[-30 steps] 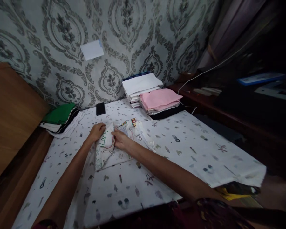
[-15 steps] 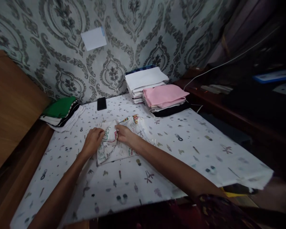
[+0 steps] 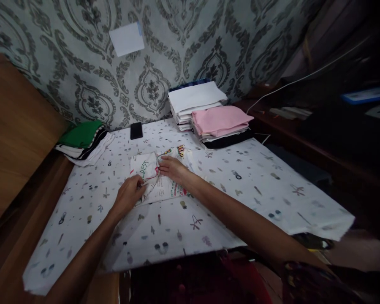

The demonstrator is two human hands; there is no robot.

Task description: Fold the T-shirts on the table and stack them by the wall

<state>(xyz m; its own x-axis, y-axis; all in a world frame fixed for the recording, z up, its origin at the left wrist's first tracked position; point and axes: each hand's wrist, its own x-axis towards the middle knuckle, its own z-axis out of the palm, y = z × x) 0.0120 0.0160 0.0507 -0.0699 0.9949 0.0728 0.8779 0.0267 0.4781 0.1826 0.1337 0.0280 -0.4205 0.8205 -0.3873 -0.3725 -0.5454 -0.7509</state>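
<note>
A white cloth garment (image 3: 164,188) with colourful printed lettering lies partly folded on the table; its exact kind is not clear. The left part is doubled over, with a creased edge near the middle. At its lower left, my left hand (image 3: 128,196) has its fingers curled and closed on the fabric. My right hand (image 3: 175,169) rests at the fold's edge, fingers stretched out and touching the cloth without gripping it.
A patterned white cover (image 3: 215,211) spreads over the table. Folded clothes stand in a green-topped stack (image 3: 82,135), a white-topped stack (image 3: 196,97) and a pink-topped stack (image 3: 221,120). A black phone (image 3: 136,131) lies near the wall. Wooden furniture (image 3: 19,126) borders the left.
My right hand has let go of the fold and its fingers have straightened. My left hand has moved right and down along the garment. The folded part lies flatter. The view has tilted slightly.
</note>
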